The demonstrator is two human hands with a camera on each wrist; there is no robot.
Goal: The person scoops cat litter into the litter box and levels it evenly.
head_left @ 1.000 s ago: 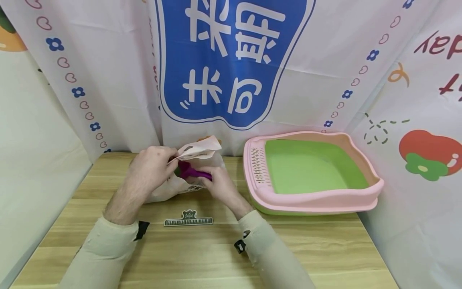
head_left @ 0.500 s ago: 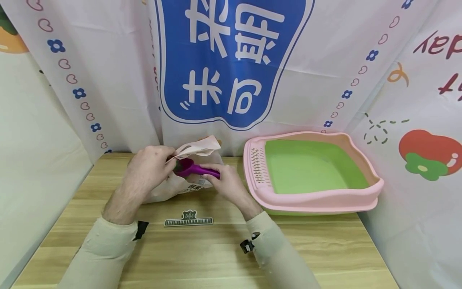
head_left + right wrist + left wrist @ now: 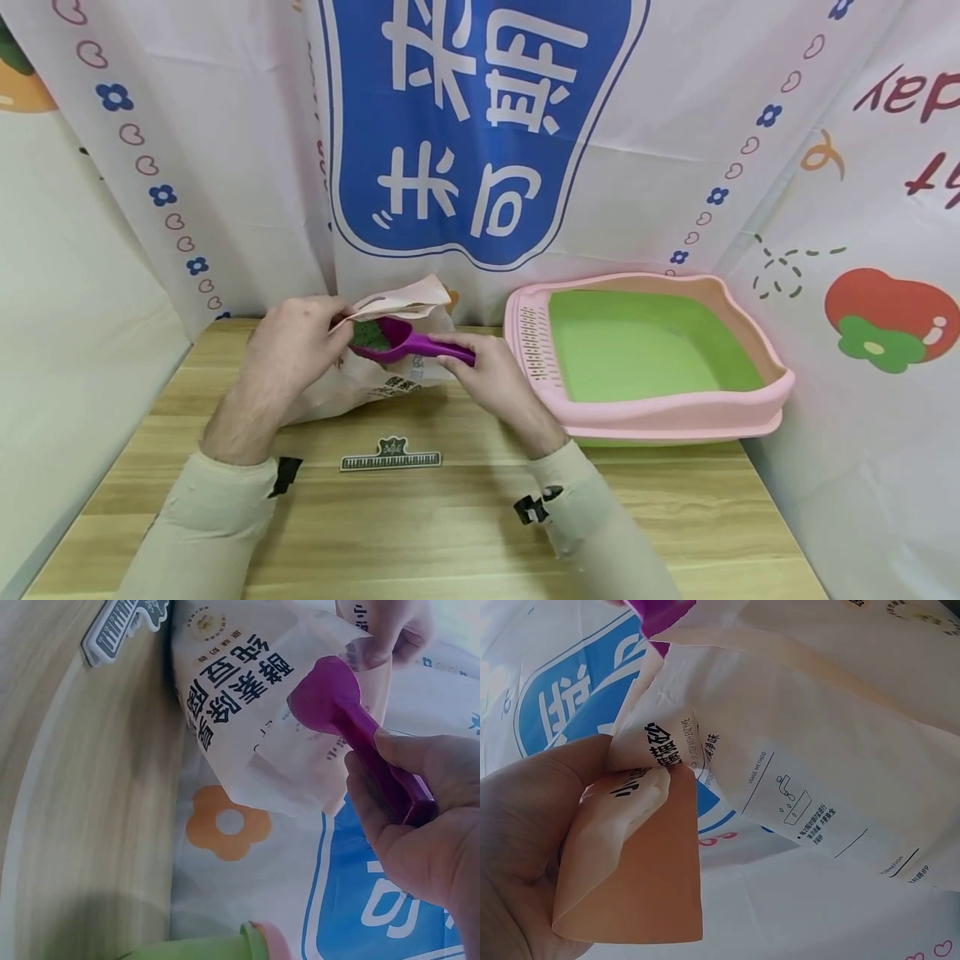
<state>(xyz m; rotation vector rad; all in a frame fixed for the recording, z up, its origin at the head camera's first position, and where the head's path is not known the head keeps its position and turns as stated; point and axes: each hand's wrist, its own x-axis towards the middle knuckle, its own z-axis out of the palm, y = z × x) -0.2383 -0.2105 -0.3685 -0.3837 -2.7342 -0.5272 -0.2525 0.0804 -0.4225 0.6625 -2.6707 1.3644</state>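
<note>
My right hand [image 3: 491, 375] grips the handle of a purple scoop [image 3: 411, 342], whose bowl holds green granules [image 3: 369, 337]. The bowl sits at the mouth of a pale cat litter bag [image 3: 375, 383], which leans on the table near the back. At the bag's top edge, my left hand [image 3: 296, 342] pinches the paper and holds the mouth apart. In the left wrist view, the thumb of the left hand [image 3: 540, 795] presses on the folded flap [image 3: 652, 862]. The right wrist view shows the purple scoop [image 3: 330, 697] in front of the printed bag [image 3: 247, 712].
To the right stands a litter box [image 3: 645, 417] with a pink rim and green base; no granules show in it. A clip [image 3: 392, 457] with a piano-key pattern lies on the wooden table [image 3: 420, 533] in front of the bag. A printed curtain [image 3: 247, 167] hangs behind.
My right hand has drawn the scoop out to the right and toward the bag's mouth, so the green granules in its bowl now show. My left hand has shifted slightly left with the bag's edge.
</note>
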